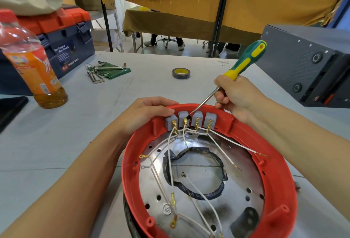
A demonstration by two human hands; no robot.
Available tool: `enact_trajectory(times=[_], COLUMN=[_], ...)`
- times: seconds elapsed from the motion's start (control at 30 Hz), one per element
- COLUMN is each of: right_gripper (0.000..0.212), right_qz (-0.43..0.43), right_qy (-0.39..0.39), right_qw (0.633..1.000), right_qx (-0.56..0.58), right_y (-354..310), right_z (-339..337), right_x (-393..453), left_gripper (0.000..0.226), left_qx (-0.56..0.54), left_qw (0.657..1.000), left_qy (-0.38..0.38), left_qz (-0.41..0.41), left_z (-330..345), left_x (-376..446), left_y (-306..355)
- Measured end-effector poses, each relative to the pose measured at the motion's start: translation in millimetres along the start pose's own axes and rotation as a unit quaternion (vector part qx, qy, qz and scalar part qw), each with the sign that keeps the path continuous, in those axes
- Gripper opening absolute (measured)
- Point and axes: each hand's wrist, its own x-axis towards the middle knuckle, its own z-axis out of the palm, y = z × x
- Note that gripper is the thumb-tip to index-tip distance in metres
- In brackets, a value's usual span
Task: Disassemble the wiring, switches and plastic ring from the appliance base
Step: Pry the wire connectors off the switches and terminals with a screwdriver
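- Left hand (149, 111) grips the round red plastic ring's (280, 177) far rim, at the worktop's near edge.
- Right hand (236, 95) clenches the green-and-yellow-handled screwdriver (244, 62), tip between grey block switches (190, 119).

The left hand (149, 111) is gripping the far rim of the red plastic ring (278, 179), fingers curling over beside the row of four grey switches (191, 121). The right hand (236, 95) is holding a green-and-yellow screwdriver (244, 63), its tip sitting between the second and third switches. White wires (198, 192) are trailing across the metal base plate (236, 188) on the counter (79, 124).
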Motion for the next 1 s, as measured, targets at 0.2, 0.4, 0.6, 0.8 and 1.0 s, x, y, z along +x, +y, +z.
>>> enact_trajectory(times=[0.2,0.4,0.6,0.8,1.0], right_gripper=[0.021,0.025,0.031,0.032,0.037], right_qz=[-0.035,-0.141,-0.207,-0.215,-0.254], right_qy=[0.005,0.01,-0.003,-0.018,-0.023], right_qw=[0.999,0.989,0.977,0.975,0.961], right_qx=[0.007,-0.036,-0.044,-0.05,-0.103], right_y=[1,0,-5,-6,-10], right_z=[-1,-1,2,5,7], right_x=[-7,-19,-32,-43,-47], left_gripper=[0.02,0.02,0.02,0.02,0.019], left_qx=[-0.001,-0.001,-0.009,-0.011,-0.007], left_qw=[1.0,1.0,1.0,1.0,1.0], left_qy=[-0.001,-0.002,-0.002,-0.004,-0.008], left_qz=[-0.001,0.001,0.0,0.004,0.005], left_z=[-1,-1,-1,-1,-3], left_x=[0,1,1,1,2], left_y=[0,-1,-1,-2,-3])
